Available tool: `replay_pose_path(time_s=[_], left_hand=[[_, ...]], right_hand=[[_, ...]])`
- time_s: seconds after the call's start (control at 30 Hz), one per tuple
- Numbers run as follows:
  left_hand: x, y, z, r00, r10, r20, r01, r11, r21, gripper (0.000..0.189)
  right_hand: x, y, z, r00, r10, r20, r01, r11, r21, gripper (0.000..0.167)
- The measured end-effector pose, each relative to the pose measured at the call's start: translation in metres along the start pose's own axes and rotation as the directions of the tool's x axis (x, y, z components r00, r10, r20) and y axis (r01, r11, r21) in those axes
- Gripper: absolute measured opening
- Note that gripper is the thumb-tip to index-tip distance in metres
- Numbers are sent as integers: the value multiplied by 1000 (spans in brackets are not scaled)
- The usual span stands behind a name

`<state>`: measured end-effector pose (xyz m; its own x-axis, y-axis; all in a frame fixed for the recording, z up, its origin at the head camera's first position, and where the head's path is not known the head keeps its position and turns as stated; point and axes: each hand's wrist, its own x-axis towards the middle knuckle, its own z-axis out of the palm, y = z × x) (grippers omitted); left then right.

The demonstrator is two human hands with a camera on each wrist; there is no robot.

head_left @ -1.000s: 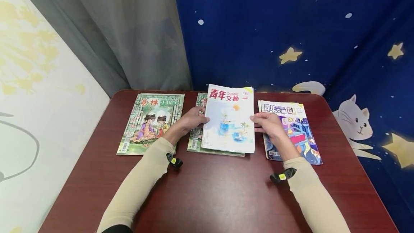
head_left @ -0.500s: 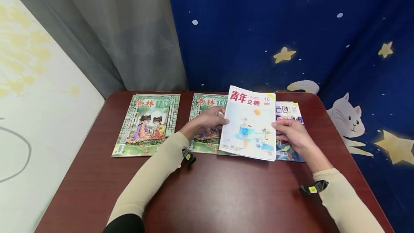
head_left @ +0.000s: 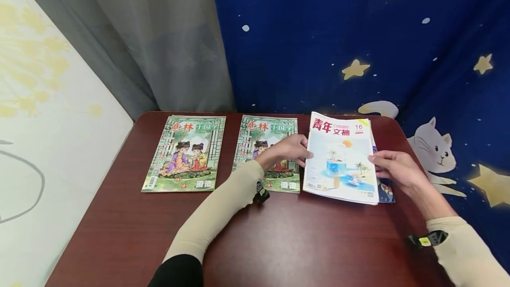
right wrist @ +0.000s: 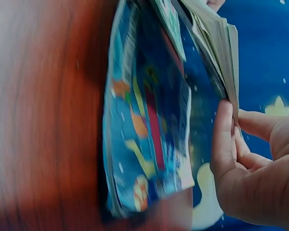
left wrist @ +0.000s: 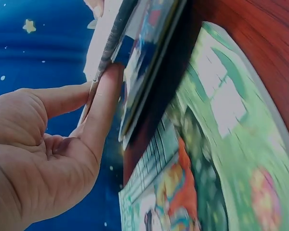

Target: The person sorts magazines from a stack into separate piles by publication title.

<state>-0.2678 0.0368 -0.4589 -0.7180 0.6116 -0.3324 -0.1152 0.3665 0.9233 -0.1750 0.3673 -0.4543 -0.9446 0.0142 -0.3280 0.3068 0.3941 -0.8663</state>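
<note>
A white-covered magazine [head_left: 338,167] with red lettering is held raised above the table at the right, over a blue illustrated magazine [head_left: 386,193]. My left hand [head_left: 292,149] pinches its left edge between thumb and fingers. At the opposite edge, my right hand [head_left: 398,169] has the same pinch. The right wrist view shows several layers at the held edge, so whether it is one magazine or a stack I cannot tell. A gap separates it from the blue magazine [right wrist: 149,139] lying below, which is mostly covered in the head view.
Two green magazine piles lie along the back of the brown table [head_left: 318,242]: the left pile [head_left: 187,154] and the middle pile [head_left: 284,127], partly behind my left forearm. A grey curtain [head_left: 159,48] and a blue star-patterned curtain [head_left: 299,48] hang behind.
Both hands have carried the white magazine rightward, from above the middle green pile to above the blue magazine. The middle green cover is now uncovered except where my left arm crosses it.
</note>
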Motion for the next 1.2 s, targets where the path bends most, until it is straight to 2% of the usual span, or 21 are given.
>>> replay_pose_path(time_s=[0.1, 0.23, 0.33, 0.47, 0.57, 0.67, 0.73, 0.83, 0.93, 1.0, 1.07, 1.13, 1.2], left_hand=[[10, 6, 10, 1000, 1, 9, -1, 999, -43, 22], [21, 15, 22, 1000, 4, 4, -4, 999, -51, 22], [30, 19, 28, 1000, -8, 17, 8, 999, -31, 18], [40, 18, 34, 997, -56, 44, 56, 998, -3, 18], [44, 17, 40, 995, -97, 38, 96, 995, 24, 21], [46, 17, 47, 993, -115, 3, 114, 988, 100, 20], [47, 17, 52, 993, -120, -23, 122, 976, 181, 21], [50, 17, 59, 992, -123, -40, 130, 946, 297, 22], [54, 16, 62, 990, -129, -50, 138, 900, 413, 24], [57, 15, 62, 989, -135, -64, 149, 856, 496, 25], [62, 12, 60, 987, -134, -86, 159, 793, 588, 29], [73, 4, 60, 984, -133, -116, 176, 722, 669, 32], [91, -8, 62, 981, -135, -142, 196, 666, 720, 33]], right_hand=[[0, 4, -15, 1000, 7, 2, -7, 1000, -25, 44], [1, 9, -31, 1000, 22, 1, -22, 998, -63, 42], [4, 13, -41, 1000, 27, 3, -27, 997, -77, 37], [6, 20, -45, 999, 45, -2, -45, 996, -74, 29], [6, 28, -43, 998, 59, -33, -62, 995, -80, 35], [6, 35, -39, 994, 58, -91, -68, 991, -112, 48], [6, 38, -37, 989, 55, -137, -74, 988, -134, 55], [7, 40, -37, 979, 58, -196, -89, 984, -154, 59], [11, 43, -38, 971, 72, -227, -112, 980, -166, 59], [14, 46, -37, 973, 76, -216, -116, 978, -176, 60], [18, 50, -36, 977, 82, -196, -117, 978, -173, 61], [21, 54, -36, 981, 89, -173, -117, 981, -158, 58], [22, 58, -37, 983, 97, -158, -119, 984, -135, 53]])
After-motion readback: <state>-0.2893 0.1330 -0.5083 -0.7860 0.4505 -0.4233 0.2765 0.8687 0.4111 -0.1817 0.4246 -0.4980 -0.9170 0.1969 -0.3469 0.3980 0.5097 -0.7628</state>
